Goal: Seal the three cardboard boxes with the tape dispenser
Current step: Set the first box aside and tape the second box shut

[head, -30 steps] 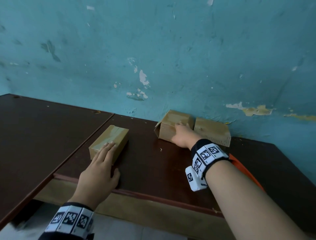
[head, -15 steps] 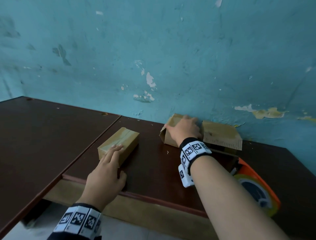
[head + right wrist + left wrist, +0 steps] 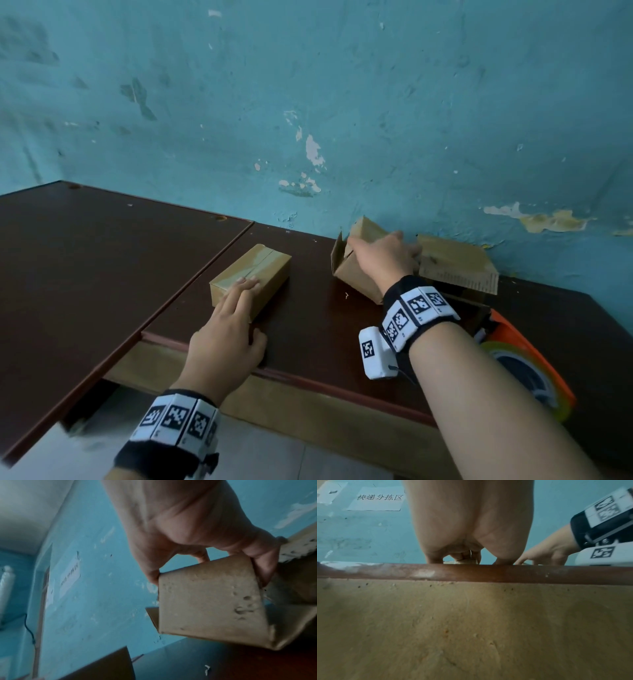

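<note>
A taped cardboard box (image 3: 255,274) lies on the dark brown table (image 3: 308,325). My left hand (image 3: 233,329) lies flat with straight fingers touching the box's near end. My right hand (image 3: 385,257) grips a second box (image 3: 352,279) from above; it is tilted off the table, with one end flap hanging open. In the right wrist view thumb and fingers (image 3: 264,566) clamp this box (image 3: 209,601) on both sides. A third box (image 3: 455,262) rests against the wall right of it. The orange tape dispenser (image 3: 527,373) lies at the right, partly behind my right forearm.
A peeling blue wall (image 3: 308,102) stands right behind the boxes. A second dark table (image 3: 85,267) adjoins on the left. The table's front edge (image 3: 471,572) runs just under my left wrist. Paper notices (image 3: 376,499) hang on the wall.
My right hand closed over the middle box and tipped it up off the table. The left hand kept its place at the taped box. The view shifted, revealing the dispenser.
</note>
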Motion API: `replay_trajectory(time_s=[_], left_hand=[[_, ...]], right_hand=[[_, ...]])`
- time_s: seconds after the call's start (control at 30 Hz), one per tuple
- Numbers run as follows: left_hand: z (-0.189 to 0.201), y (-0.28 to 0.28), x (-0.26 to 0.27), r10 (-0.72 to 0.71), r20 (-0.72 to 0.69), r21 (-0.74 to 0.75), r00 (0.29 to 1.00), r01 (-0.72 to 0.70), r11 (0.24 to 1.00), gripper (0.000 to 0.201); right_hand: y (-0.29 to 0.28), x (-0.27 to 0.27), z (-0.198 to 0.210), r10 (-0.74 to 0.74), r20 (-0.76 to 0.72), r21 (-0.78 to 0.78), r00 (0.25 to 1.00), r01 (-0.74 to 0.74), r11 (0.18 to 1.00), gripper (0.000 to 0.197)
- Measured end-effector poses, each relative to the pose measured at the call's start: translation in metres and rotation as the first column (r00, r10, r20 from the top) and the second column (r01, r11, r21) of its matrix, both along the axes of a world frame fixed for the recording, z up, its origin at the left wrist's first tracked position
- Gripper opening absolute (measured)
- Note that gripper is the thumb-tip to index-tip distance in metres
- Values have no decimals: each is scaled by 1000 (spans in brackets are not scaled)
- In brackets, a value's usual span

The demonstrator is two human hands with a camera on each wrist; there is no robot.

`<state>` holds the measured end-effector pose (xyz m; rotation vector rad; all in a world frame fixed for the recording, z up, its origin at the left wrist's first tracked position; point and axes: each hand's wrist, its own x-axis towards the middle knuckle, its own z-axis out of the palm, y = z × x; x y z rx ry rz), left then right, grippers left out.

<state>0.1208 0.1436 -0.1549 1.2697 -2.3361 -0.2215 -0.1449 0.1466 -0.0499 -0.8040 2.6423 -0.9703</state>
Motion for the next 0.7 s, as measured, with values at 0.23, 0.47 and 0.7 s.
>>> replay_trajectory(time_s=[0.23,0.47,0.7], left_hand=[[9,6,5,-40,-33,57,999,42,998,58],[26,21,0,18,-49,64,999,-15,998,27],[40,51,15,87,48,120,995,-92,988,71]], right_hand=[[67,-6,11,215,261,-214,941,-161,963,65],[117,-2,0,258,562,-323,786,-78,943,53],[130,5,-16,360,593,-415,721,-109,903,39]])
